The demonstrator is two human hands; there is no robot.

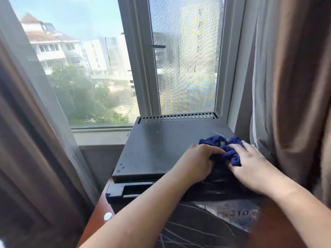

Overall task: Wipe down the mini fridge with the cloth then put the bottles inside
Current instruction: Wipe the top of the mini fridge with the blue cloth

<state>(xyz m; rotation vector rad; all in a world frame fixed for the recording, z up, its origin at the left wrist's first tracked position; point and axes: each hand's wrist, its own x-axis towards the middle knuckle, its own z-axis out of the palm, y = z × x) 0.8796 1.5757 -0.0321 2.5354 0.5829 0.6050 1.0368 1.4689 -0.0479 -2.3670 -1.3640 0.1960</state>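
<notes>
A black mini fridge (157, 145) stands under the window, its flat top facing me and a row of vent slots along its back edge. A crumpled dark blue cloth (226, 149) lies on the right front part of the top. My left hand (198, 161) grips the cloth's left side with curled fingers. My right hand (250, 165) lies over the cloth's right side, fingers spread and bent into the fabric. A white bottle cap (108, 216) shows at the fridge's lower left; no other part of a bottle is in view.
Brown curtains hang close on both sides, the right curtain (295, 104) touching the fridge's right edge. The window sill (100, 136) runs behind the fridge. The fridge sits on a reddish wooden surface (93, 222). A dark patterned panel (206, 228) is below my arms.
</notes>
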